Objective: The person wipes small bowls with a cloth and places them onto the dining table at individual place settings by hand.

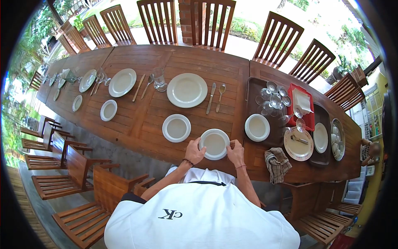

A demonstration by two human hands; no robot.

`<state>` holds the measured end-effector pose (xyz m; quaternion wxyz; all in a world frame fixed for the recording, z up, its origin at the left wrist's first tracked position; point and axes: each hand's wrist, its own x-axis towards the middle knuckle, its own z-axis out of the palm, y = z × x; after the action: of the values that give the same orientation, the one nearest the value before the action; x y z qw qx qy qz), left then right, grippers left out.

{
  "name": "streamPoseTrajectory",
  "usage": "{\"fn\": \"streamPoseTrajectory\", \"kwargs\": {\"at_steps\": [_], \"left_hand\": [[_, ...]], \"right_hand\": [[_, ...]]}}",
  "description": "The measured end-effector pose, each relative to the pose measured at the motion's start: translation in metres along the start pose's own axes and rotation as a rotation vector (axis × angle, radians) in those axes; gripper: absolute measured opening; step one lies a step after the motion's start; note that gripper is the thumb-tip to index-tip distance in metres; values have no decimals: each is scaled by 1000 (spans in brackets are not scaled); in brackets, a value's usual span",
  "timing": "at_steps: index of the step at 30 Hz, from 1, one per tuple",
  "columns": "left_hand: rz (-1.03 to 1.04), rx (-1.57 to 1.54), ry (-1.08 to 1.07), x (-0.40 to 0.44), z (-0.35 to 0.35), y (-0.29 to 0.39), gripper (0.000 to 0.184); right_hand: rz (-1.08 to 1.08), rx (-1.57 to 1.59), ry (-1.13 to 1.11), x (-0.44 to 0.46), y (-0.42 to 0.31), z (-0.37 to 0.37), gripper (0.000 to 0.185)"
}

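A small white plate [214,144] lies near the front edge of the wooden table [145,118], between my two hands. My left hand [194,152] has its fingers closed on the plate's left rim. On the opposite rim, my right hand [236,153] pinches the plate. Just to the left is another small white plate [176,128], and behind it a large white plate [187,90]. A knife [211,98] and a spoon [221,98] stand to the right of the large plate.
On the right, a dark tray [253,97] holds glasses [275,99] and small plates [257,127]. A red basket [301,103], a patterned plate with cutlery [298,145] and a checked cloth [277,165] are nearby. Chairs [157,20] line the table.
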<state>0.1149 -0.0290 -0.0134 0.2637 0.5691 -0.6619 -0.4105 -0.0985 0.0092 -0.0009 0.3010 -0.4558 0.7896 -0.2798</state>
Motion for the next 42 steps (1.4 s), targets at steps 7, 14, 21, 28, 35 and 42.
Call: {"fn": "streamPoseTrajectory", "kwargs": {"at_steps": [7,14,21,28,35,42], "left_hand": [[-3,71,4,9,-4,-11,51],[-13,109,66,15,-8,-18,33],[21,191,108,15,-12,-16,27],[11,101,128,14,-14,-17,25],[-13,3,203,0,-30,-10,23],[-138,-88,271,-27,-62,-6,22]], "right_hand": [[329,571,-306,5,5,-8,13],[344,806,-440,2,22,-2,16],[222,529,-299,0,21,2,21],[136,286,-109,2,31,10,22],[-184,-120,228,-4,17,15,28],[-134,335,-340,-13,-44,28,24]]}}
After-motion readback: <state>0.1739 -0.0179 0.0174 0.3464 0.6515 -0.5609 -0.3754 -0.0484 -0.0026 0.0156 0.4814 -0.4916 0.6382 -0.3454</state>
